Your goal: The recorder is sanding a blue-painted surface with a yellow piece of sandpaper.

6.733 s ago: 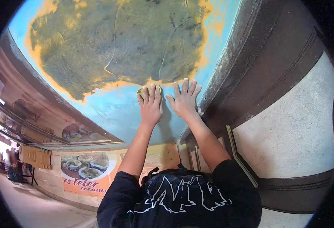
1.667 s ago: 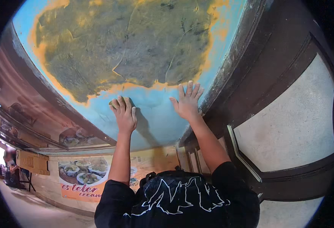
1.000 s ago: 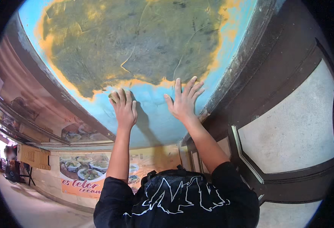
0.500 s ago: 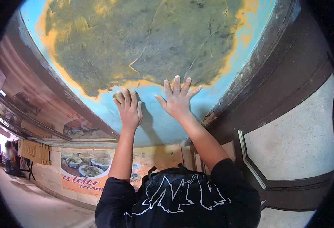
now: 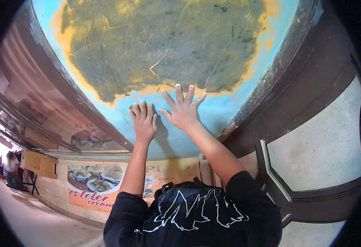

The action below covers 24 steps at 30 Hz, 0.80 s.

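My left hand (image 5: pixel 144 123) curls its fingers over a small olive-yellow pad (image 5: pixel 132 107), mostly hidden beneath them. It presses the pad against a light blue panel (image 5: pixel 123 113), whose large central patch (image 5: pixel 160 49) is worn to dark grey-green with a ragged orange-yellow border. To its right, my right hand (image 5: pixel 182 111) lies on the panel with fingers spread and nothing in it. Its longer fingertips reach the orange border at the patch's lower edge. Whether the pad is a sponge or an abrasive block, I cannot tell.
Dark frame edges, chipped on the right (image 5: pixel 246 115), flank the panel. Left of it is a glossy, reflective surface (image 5: pixel 53 94). Below stands a tiled wall with a food banner (image 5: pixel 92 185). Stacked tan stools (image 5: pixel 39 164) and a fan (image 5: pixel 13 181) are far left; dark-framed white panels (image 5: pixel 320 152), right.
My left hand has moved slightly right and down with the pad. My right hand has slid a little left, still spread on the panel. The view has shifted slightly.
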Motion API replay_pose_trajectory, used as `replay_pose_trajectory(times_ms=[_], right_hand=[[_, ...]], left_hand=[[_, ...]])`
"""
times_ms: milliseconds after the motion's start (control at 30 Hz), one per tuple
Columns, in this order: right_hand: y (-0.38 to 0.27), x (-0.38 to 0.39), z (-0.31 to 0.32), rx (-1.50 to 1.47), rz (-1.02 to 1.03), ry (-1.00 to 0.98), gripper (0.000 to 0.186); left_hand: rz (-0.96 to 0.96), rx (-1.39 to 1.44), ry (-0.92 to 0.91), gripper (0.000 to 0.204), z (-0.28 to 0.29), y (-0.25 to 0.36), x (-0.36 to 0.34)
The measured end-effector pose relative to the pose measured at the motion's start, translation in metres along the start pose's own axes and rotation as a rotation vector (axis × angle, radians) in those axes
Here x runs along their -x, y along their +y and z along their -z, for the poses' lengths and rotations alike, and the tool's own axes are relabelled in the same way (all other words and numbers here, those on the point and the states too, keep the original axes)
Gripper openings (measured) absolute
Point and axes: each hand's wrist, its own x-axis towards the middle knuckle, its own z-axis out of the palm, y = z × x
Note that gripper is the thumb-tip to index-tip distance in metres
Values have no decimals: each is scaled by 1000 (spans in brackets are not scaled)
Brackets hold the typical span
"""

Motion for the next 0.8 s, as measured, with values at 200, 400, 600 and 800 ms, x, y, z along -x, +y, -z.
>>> replay_pose_trajectory(times_ms=[200, 400, 600, 800], right_hand=[[-7, 0, 1, 15, -5, -55, 96], [-19, -3, 7, 9, -21, -151, 94], [-25, -5, 4, -13, -8, -98, 91], [-32, -9, 6, -33, -35, -189, 93]], left_hand=[[-3, 11, 24, 53, 8, -6, -8], [-15, -22, 33, 53, 15, -19, -5], [-29, -12, 45, 53, 17, -30, -3], [-22, 0, 90, 52, 32, -43, -19]])
